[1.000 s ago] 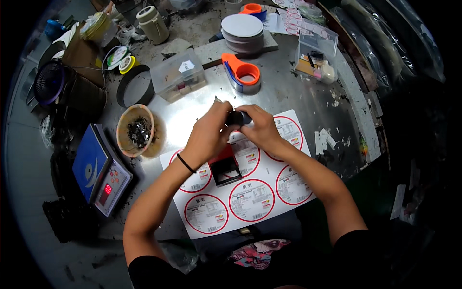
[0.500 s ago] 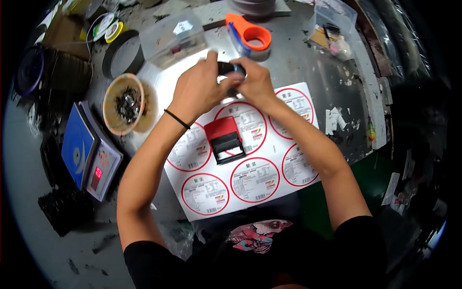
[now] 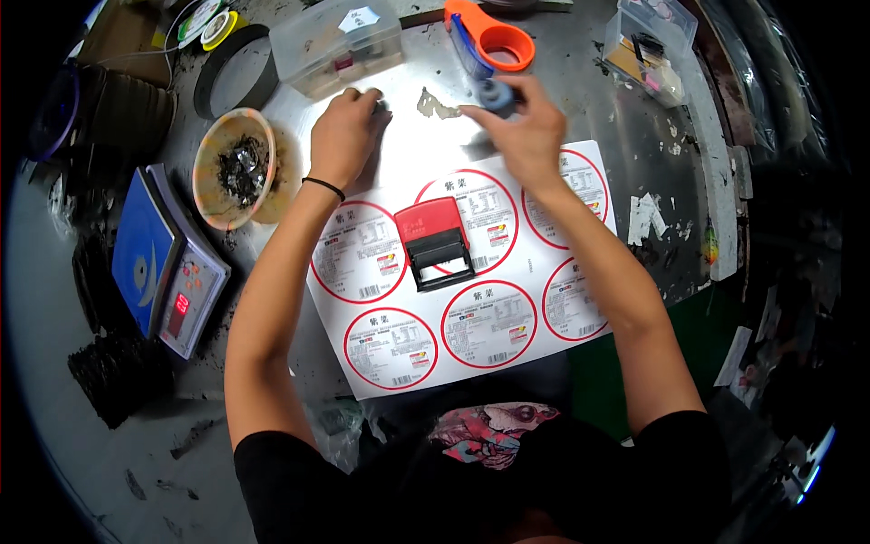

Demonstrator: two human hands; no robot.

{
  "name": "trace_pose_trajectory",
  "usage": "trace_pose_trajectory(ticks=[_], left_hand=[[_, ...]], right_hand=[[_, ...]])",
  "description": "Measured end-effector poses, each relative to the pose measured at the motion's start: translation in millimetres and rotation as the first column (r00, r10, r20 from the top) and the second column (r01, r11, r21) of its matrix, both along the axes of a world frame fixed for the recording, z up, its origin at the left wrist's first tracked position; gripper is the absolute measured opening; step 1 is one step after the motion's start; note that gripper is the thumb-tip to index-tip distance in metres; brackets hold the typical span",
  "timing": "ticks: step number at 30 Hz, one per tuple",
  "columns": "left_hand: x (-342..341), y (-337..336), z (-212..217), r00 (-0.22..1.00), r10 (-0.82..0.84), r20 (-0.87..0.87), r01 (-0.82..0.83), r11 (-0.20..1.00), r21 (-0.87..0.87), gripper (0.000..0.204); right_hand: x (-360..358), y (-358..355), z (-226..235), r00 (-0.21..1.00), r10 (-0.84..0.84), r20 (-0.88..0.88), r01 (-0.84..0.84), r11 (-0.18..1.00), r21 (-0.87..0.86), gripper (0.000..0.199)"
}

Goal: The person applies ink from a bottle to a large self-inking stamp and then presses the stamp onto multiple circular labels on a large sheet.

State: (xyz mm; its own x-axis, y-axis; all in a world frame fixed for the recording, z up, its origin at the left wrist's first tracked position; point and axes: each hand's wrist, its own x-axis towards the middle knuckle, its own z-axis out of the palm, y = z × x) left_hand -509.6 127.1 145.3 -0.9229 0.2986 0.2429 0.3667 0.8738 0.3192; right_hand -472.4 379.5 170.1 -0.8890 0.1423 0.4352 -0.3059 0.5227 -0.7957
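The right hand [image 3: 530,131] is closed around a small blue-grey object [image 3: 495,94], holding it above the metal table [image 3: 408,156]. The left hand [image 3: 344,140], with a black band [image 3: 323,188] at its wrist, is well apart from it, fingers bent. A small dark thing [image 3: 379,111] shows at its fingertips, but blur there means I cannot tell whether they grip it. Between the hands, a ragged patch [image 3: 435,106] marks the tabletop.

Nearer the body, a white sheet [image 3: 444,368] of round red-edged labels lies under the forearms. A red and black stamp [image 3: 435,240] rests on it, across two of the labels.

Left of the left hand, a round bowl [image 3: 207,172] holds dark scraps [image 3: 243,168]; farther left sits a scale [image 3: 186,272] with a lit red display. Past the hands are a clear box [image 3: 340,54] and an orange tape dispenser [image 3: 480,34], the dispenser just beyond the blue-grey object. Another clear box [image 3: 672,34] stands open at the far right.
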Motion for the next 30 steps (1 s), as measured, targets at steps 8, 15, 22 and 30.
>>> trace_pose_trajectory(ticks=[8,15,22,30], left_hand=[[114.9,36.2,62.9,0.908,-0.242,0.342,0.216,0.970,0.115,0.124],[147.0,61.0,74.8,0.874,-0.099,0.476,0.133,0.990,-0.038,0.115],[179.8,21.4,75.5,0.515,-0.426,0.744,-0.664,0.351,0.661,0.056],[222.5,6.0,78.2,0.506,-0.544,0.670,-0.767,0.072,0.637,0.052]], right_hand=[[103.2,81.3,29.5,0.933,0.126,0.338,0.015,0.923,-0.385,0.045],[150.9,63.9,29.9,0.800,0.442,0.405,-0.111,0.774,-0.624,0.061],[175.5,57.7,49.4,0.792,0.494,0.357,-0.170,0.742,-0.649,0.052],[187.7,24.7,71.6,0.749,0.565,0.346,-0.282,0.744,-0.605,0.049]])
